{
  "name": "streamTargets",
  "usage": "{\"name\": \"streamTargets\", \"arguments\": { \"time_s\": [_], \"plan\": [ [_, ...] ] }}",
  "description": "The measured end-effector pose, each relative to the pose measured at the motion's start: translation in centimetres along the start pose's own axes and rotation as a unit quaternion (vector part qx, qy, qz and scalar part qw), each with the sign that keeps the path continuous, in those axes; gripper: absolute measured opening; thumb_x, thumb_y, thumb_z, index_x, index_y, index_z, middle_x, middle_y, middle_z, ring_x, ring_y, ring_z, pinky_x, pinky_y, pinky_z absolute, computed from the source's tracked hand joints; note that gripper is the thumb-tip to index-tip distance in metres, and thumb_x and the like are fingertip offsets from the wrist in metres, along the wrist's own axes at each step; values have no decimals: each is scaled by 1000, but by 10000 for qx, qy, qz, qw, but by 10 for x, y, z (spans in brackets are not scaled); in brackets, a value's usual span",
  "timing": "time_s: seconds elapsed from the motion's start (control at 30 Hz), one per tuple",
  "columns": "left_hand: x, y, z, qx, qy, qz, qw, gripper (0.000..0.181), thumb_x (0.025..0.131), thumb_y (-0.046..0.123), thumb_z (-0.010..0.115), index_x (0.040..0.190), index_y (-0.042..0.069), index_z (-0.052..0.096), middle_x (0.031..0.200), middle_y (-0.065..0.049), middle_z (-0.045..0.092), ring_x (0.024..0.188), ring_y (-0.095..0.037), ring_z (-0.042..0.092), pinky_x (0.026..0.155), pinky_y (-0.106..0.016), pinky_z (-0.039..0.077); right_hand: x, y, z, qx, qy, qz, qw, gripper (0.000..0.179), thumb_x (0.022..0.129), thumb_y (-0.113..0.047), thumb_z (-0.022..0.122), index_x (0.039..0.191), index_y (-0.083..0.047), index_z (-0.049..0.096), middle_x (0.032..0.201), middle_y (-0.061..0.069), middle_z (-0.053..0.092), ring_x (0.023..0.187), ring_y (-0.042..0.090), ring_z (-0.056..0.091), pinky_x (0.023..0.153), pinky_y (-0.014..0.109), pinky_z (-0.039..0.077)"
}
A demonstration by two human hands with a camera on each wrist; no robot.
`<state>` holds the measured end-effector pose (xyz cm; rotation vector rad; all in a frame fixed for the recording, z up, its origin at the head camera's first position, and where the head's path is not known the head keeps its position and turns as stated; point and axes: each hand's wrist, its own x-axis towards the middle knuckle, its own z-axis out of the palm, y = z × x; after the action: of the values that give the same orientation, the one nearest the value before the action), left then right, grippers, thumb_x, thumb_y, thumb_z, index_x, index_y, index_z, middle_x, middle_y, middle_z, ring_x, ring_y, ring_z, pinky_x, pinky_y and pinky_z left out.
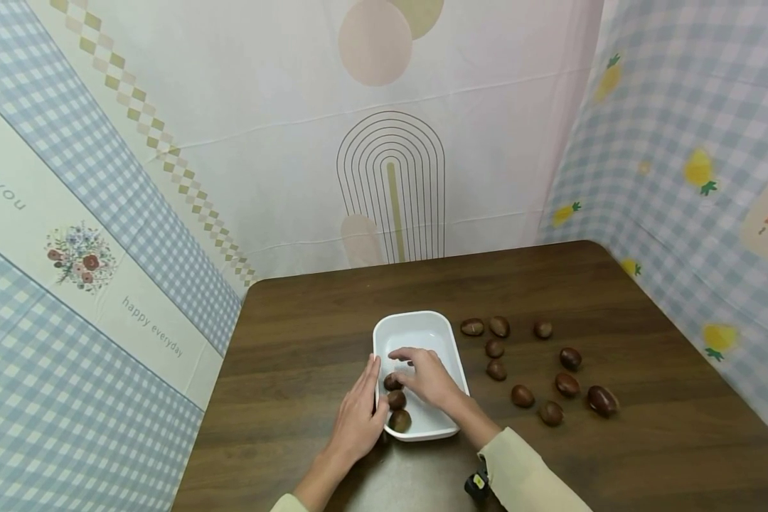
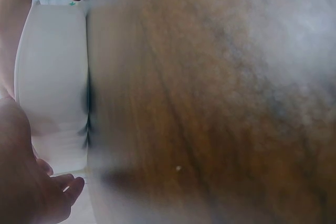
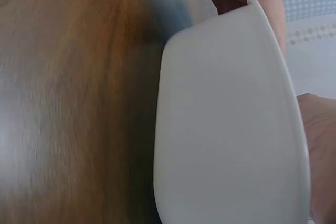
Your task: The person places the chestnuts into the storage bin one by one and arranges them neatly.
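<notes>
Left hand [image 1: 357, 418]: fingers together against white dish [image 1: 422, 331], likely steadying it; right hand [image 1: 427, 377]: thumb, fingers parted beside chestnuts [image 1: 400, 421] inside.

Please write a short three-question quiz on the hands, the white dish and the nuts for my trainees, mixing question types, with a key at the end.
1. True or false: the left hand touches the side of the dish.

2. Going by the head view, how many nuts plainly show inside the dish?
A) One
B) Three
C) Six

3. Short answer: which hand reaches over the rim into the dish?

Key:
1. True.
2. B.
3. The right hand.
</notes>
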<state>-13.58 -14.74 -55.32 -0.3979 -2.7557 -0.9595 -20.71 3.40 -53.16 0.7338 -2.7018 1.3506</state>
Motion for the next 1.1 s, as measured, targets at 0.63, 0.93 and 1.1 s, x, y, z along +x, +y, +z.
{"name": "streamTargets", "arguments": {
  "time_s": [0.63, 0.93, 1.1],
  "plan": [
    [-1, 0, 1, -84, 76, -7, 9999, 68, 101, 14, 57, 166, 6, 36, 170, -13, 35, 152, -31, 41, 112, -62, 42, -8, 41, -66, 114, 1643, -540, 9849, 46, 93, -2, 80, 137, -3, 69, 138, 13, 68, 126, 35, 65, 100, 52, 55],
    [-1, 1, 3, -86, 35, -87, 9999, 68, 102, 13, 57, 166, 7, 36, 171, -11, 34, 152, -32, 41, 113, -63, 41, -9, 79, -87, -27, 1979, -28, 9802, 51, 96, 0, 76, 145, -1, 63, 147, 20, 62, 136, 41, 57, 108, 59, 47],
    [1, 1, 3, -51, 96, 13, 9999, 68, 101, 11, 58, 165, 5, 37, 170, -13, 36, 150, -33, 43, 111, -63, 43, -11, 96, -92, -197, 1902, 334, 9810, 58, 98, -3, 74, 152, 0, 55, 153, 24, 55, 141, 44, 51, 112, 61, 43]
  ]
}}
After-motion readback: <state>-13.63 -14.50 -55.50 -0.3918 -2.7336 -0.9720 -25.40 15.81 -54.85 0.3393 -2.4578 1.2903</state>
